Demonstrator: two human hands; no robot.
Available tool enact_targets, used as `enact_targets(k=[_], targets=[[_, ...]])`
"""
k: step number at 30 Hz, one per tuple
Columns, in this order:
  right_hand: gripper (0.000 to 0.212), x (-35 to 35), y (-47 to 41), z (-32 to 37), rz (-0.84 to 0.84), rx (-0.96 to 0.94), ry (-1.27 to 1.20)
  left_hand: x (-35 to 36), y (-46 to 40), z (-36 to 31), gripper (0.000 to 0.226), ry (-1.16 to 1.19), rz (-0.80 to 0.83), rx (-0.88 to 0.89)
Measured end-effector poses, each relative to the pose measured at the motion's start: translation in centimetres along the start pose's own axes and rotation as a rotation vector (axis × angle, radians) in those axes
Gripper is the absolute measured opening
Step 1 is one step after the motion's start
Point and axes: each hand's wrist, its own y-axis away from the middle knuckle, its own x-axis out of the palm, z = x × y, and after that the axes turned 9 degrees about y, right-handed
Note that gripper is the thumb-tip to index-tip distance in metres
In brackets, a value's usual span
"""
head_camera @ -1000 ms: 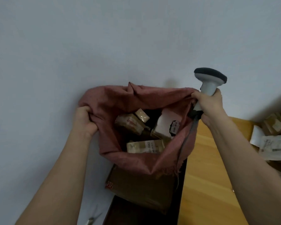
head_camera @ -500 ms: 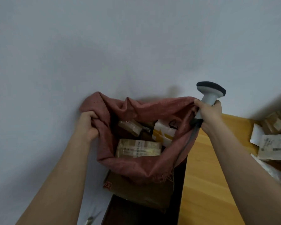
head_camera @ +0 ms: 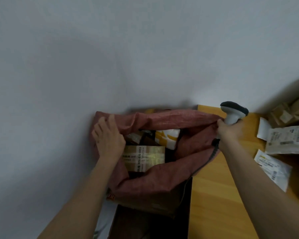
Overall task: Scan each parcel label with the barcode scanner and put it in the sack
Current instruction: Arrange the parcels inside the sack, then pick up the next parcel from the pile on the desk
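Note:
A dull red sack [head_camera: 162, 180] stands open against the wall. Inside it lie a taped brown parcel [head_camera: 150, 157] with a printed label and a white and yellow parcel [head_camera: 167, 137]; others beneath are mostly hidden. My left hand [head_camera: 109, 140] rests on the sack's left rim with the fingers fairly straight. My right hand [head_camera: 230, 133] grips the handle of the grey barcode scanner [head_camera: 233, 111] and holds the sack's right rim along with it. The scanner's cable hangs down beside the sack.
A wooden table [head_camera: 223, 195] lies to the right. On it are white labelled parcels [head_camera: 288, 140] [head_camera: 273, 169] and brown parcels [head_camera: 286, 114] at the far right. A cardboard box [head_camera: 154, 202] sits under the sack. A white wall fills the view behind.
The sack has come down lower and its mouth has widened sideways. My left hand went from a fist on the rim to a flatter hold. My right hand dropped with the scanner.

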Motion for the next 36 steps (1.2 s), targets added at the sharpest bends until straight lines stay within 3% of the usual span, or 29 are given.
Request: enact_targets(k=[3, 5, 7, 10, 12, 14, 16, 19, 21, 23, 28, 36], targets=[[0.041, 0.1, 1.5, -0.6, -0.029, -0.115, 0.031, 2.3, 0.0, -2.2, 0.042, 0.165, 0.235, 0.289], [0.032, 0.2, 2.3, -1.1, 0.058, -0.166, -0.04, 4.4, -0.2, -3.1, 0.029, 0.263, 0.54, 0.229], [0.031, 0.1, 2.9, -1.4, 0.227, -0.134, -0.148, 6.6, -0.4, -3.4, 0.032, 0.263, 0.801, 0.078], [0.043, -0.3, 2.9, -2.2, 0.396, -0.048, -0.122, 8.9, -2.4, -3.0, 0.044, 0.207, 0.922, 0.024], [0.043, -1.0, 2.6, -2.9, 0.408, -0.052, -0.08, 9.8, -5.0, -2.6, 0.073, 0.102, 0.905, 0.035], [0.043, -2.0, 2.3, -3.6, 0.399, -0.081, -0.084, 9.6, -7.9, -3.1, 0.098, 0.064, 0.741, 0.068], [0.041, -2.9, 2.2, -4.0, 0.407, -0.09, -0.122, 8.8, -10.3, -4.4, 0.103, 0.178, 0.54, 0.145], [0.039, -3.6, 2.5, -4.1, 0.484, -0.003, -0.229, 8.1, -11.3, -6.7, 0.082, 0.425, 0.489, 0.11], [0.036, -4.1, 2.9, -4.2, 0.547, 0.073, -0.326, 8.2, -10.0, -7.7, 0.052, 0.445, 0.515, 0.052], [0.035, -5.1, 3.3, -4.2, 0.592, 0.124, -0.414, 8.4, -8.1, -8.4, 0.035, 0.42, 0.54, 0.048], [0.042, -8.4, 4.1, -4.0, 0.67, 0.199, -0.494, 7.7, -4.5, -9.5, 0.031, 0.412, 0.704, 0.091], [0.03, -18.6, 5.2, -6.6, 0.823, 0.157, -0.481, 3.2, 3.5, -15.8, 0.026, 0.373, 0.656, 0.11]])
